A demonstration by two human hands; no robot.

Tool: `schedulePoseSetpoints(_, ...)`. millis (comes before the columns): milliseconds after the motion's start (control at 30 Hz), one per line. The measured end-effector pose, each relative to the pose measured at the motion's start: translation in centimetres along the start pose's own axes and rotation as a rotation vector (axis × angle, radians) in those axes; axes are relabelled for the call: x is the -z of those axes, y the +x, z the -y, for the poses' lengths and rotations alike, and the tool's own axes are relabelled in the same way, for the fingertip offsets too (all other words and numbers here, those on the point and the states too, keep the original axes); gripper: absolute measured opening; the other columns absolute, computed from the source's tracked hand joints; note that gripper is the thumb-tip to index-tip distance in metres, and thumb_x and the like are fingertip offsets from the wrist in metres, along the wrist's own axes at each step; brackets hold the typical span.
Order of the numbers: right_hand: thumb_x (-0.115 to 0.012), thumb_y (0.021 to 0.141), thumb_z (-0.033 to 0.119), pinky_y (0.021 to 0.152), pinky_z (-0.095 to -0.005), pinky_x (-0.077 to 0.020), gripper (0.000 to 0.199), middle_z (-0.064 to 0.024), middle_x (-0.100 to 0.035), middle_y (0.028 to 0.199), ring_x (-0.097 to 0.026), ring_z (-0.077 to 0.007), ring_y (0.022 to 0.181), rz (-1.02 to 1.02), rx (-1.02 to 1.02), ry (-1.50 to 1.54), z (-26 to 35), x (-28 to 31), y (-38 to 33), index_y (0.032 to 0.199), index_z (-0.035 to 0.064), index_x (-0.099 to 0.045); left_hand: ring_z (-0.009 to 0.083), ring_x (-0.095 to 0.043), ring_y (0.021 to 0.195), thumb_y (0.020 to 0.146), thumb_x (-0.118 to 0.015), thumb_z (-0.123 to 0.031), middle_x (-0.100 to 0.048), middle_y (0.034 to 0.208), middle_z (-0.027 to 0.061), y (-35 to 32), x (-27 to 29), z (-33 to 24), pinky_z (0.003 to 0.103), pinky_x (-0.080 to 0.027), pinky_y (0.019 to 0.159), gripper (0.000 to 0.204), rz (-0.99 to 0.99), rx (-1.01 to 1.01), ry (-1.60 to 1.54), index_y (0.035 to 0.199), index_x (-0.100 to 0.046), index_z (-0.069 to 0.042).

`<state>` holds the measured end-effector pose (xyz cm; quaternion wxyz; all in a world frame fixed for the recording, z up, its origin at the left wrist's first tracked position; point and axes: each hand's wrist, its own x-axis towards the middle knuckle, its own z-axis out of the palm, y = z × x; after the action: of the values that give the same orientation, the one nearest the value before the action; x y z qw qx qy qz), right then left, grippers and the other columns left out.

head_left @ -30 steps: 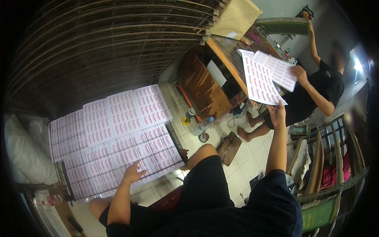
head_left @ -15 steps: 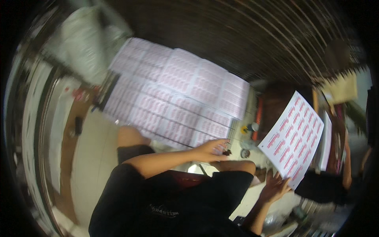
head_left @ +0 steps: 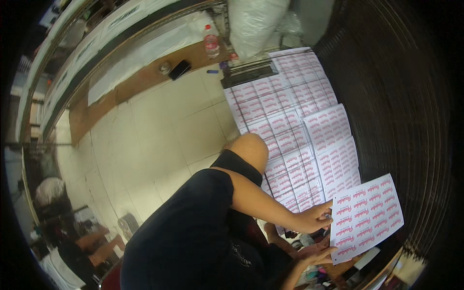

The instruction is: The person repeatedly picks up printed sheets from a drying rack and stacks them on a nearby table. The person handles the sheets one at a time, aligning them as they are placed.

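Note:
A white sheet with rows of red print [head_left: 367, 220] is held up at the right, tilted over the end of the rack. My right hand [head_left: 316, 253] grips its near-left corner, thumb on top. My left hand [head_left: 314, 218] is beside the sheet's left edge, fingers curled together. Something small and shiny shows at its fingertips, too small to name. Whether these fingers also pinch the sheet is hard to see. Beyond my knee, several similar printed sheets [head_left: 333, 125] lie in rows on a wire drying rack [head_left: 249, 72].
Raised wire rack tiers [head_left: 396, 96] stand along the right. At the back are a bulging plastic sack [head_left: 253, 24], a clear bottle with a red cap [head_left: 211, 43] and a dark phone [head_left: 179, 70] on a brown board. Another person [head_left: 72, 256] is at the lower left.
My view has turned, so the rack now lies to the right. The sheet was in my right hand alone, off to the side; now it is near the rack with my left hand beside it.

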<state>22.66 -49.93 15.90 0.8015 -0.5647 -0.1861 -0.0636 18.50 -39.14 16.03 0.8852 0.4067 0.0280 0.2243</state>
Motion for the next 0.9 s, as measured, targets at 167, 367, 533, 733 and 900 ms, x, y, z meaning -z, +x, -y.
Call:
schedulePoseSetpoints(167, -0.047, 0.093, 0.013, 0.101, -0.0509, -0.0340, 0.071, -0.0265, -0.019, 0.140, -0.036, -0.0383, 0.123, 0.124, -0.128, -0.098, 0.2, -0.8, 3.0, 0.141, 0.0078, 0.004, 0.0225, -0.052, 0.107, 0.083, -0.038, 0.007, -0.047, 0.123, 0.0177, 3.4, -1.1, 0.0, 0.034, -0.049, 0.085, 0.055, -0.237, -0.011, 0.073, 0.135, -0.024, -0.004)
schedulePoseSetpoints(367, -0.046, 0.094, 0.022, 0.106, -0.0474, -0.0215, 0.069, -0.0227, -0.016, 0.145, -0.024, -0.0361, 0.132, 0.815, -0.157, -0.599, -0.5, 6.1, 7.6, 0.143, 0.0042, -0.001, 0.0202, -0.052, 0.102, 0.080, -0.050, 0.006, -0.049, 0.110, 0.0126, 6.6, 3.2, -5.7, 0.033, -0.051, 0.082, 0.059, -0.458, 0.141, 0.119, 0.135, -0.033, -0.008)
schedulePoseSetpoints(533, -0.049, 0.091, 0.037, 0.106, -0.0452, -0.0247, 0.070, -0.0256, -0.023, 0.142, -0.028, -0.0356, 0.130, 0.835, -0.223, -1.108, -2.7, 20.2, 9.3, 0.140, -0.0012, -0.017, 0.0186, -0.058, 0.088, 0.075, -0.059, 0.005, -0.055, 0.104, 0.0072, 4.2, 11.7, -9.6, 0.029, -0.050, 0.078, 0.051, -0.811, -0.090, 0.029, 0.124, -0.047, -0.005)
schedulePoseSetpoints(733, -0.048, 0.090, 0.039, 0.103, -0.0473, -0.0295, 0.067, -0.0251, -0.028, 0.139, -0.032, -0.0393, 0.127, 0.329, -0.778, -1.254, -3.5, 33.2, 6.8, 0.139, 0.0018, -0.022, 0.0233, -0.059, 0.098, 0.080, -0.048, 0.007, -0.058, 0.107, 0.0152, 7.8, 24.3, -13.4, 0.031, -0.049, 0.086, 0.049, -0.800, -0.105, 0.221, 0.127, -0.042, -0.003)
schedulePoseSetpoints(900, -0.048, 0.091, 0.036, 0.103, -0.0445, -0.0325, 0.065, -0.0228, -0.027, 0.140, -0.031, -0.0388, 0.127, 0.532, -0.456, -1.447, -4.9, 38.3, 4.7, 0.141, 0.0070, -0.019, 0.0243, -0.060, 0.094, 0.079, -0.046, 0.009, -0.058, 0.105, 0.0171, 14.6, 31.3, -11.7, 0.030, -0.051, 0.083, 0.051, -0.905, -0.080, 0.320, 0.128, -0.041, -0.002)
